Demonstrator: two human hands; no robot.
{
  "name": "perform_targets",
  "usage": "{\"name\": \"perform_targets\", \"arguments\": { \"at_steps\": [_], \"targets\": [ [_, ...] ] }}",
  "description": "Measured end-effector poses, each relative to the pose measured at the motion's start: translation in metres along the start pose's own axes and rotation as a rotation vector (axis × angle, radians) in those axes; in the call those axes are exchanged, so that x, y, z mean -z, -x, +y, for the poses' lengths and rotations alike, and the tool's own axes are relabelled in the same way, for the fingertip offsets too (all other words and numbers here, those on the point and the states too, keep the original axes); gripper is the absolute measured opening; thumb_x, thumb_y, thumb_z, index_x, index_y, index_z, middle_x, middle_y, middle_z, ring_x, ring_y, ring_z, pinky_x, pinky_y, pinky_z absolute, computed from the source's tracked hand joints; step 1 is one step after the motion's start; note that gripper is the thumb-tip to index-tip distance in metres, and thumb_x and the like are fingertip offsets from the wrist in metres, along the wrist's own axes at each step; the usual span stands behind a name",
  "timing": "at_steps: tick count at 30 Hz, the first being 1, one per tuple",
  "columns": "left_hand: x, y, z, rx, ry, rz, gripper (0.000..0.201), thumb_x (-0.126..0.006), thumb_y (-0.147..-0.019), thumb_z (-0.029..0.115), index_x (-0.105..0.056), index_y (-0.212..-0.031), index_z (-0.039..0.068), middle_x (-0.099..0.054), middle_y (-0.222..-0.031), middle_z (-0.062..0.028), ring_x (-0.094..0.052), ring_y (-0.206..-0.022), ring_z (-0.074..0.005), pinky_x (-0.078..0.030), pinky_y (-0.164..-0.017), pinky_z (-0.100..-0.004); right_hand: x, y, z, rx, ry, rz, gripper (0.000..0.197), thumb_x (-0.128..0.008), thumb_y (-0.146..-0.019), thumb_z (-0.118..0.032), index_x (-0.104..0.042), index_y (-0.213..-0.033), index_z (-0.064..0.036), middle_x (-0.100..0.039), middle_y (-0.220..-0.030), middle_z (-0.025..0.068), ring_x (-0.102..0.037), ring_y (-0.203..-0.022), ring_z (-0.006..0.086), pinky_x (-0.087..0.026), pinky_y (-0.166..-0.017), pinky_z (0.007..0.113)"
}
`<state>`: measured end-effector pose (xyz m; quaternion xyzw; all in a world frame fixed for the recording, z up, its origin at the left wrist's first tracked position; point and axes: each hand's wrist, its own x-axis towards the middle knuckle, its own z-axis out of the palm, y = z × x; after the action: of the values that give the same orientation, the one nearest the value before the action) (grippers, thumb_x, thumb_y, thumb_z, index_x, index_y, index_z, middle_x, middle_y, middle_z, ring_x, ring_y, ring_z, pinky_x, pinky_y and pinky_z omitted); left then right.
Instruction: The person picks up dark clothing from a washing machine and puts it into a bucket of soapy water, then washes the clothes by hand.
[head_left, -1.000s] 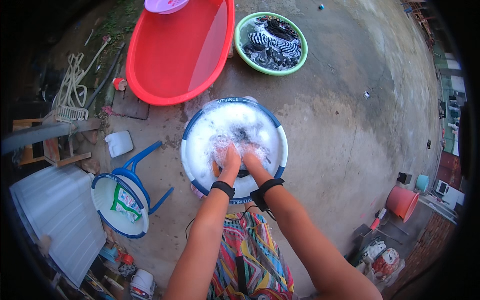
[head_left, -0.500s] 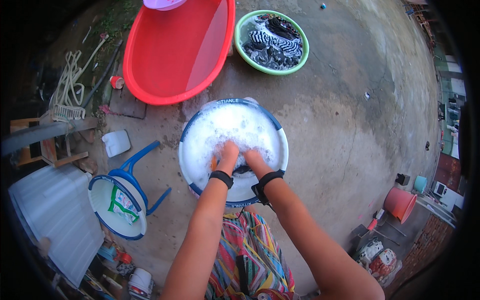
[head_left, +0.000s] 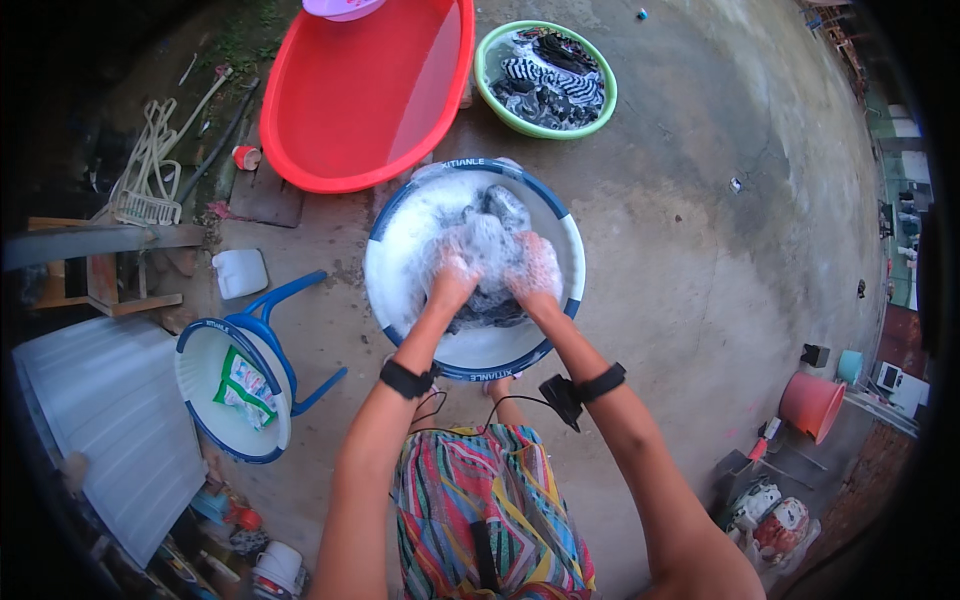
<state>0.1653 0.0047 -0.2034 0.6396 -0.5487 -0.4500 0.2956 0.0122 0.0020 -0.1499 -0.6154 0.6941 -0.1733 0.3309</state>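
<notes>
A white basin with a blue-banded rim [head_left: 577, 260] stands on the ground in front of me, full of white suds [head_left: 410, 240]. Dark, wet clothing [head_left: 490, 312] shows through the foam in its middle, with a grey, lathered fold near the far side. My left hand [head_left: 453, 272] is closed on the clothing's left part. To its right, my right hand [head_left: 535, 270] is closed on the same bundle. Foam covers both hands and hides most of the fingers.
Beyond the basin are a red oval tub [head_left: 300, 150] holding water and a green basin [head_left: 540, 130] of soaking clothes. At left stand a blue chair [head_left: 280, 292], another white basin [head_left: 230, 360] with a green-and-white packet [head_left: 243, 388], and a white jug [head_left: 240, 273]. A red bucket [head_left: 808, 405] lies right.
Both hands have come up out of the suds, bringing dark clothing to the surface. They are farther apart. The foam has thinned over the near part of the basin.
</notes>
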Motion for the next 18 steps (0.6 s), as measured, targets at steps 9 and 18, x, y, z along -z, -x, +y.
{"name": "perform_targets", "arguments": {
  "at_steps": [9, 18],
  "targets": [
    [0.070, 0.073, 0.072, -0.093, 0.020, -0.172, 0.063, -0.058, -0.063, -0.003, -0.043, -0.124, 0.003, -0.042, -0.122, -0.0174, -0.039, -0.118, -0.0313, -0.030, -0.101, -0.0368, 0.049, 0.067, -0.030, 0.438, 0.202, -0.123, 0.045, -0.066, -0.060, -0.015, -0.053, -0.102, -0.0098, -0.049, -0.092, 0.0161, -0.049, -0.090, 0.0351, -0.041, -0.076, 0.043],
    [0.019, 0.073, 0.048, 0.023, -0.395, 0.131, 0.055, -0.052, -0.086, 0.032, -0.037, -0.135, 0.015, -0.026, -0.139, -0.0257, -0.023, -0.128, -0.0451, -0.020, -0.105, -0.0495, -0.015, 0.076, -0.026, 0.275, 0.118, 0.022, 0.038, -0.062, -0.067, -0.016, -0.057, -0.103, -0.0070, -0.054, -0.108, 0.0205, -0.050, -0.100, 0.0385, -0.042, -0.084, 0.044]
  ]
}}
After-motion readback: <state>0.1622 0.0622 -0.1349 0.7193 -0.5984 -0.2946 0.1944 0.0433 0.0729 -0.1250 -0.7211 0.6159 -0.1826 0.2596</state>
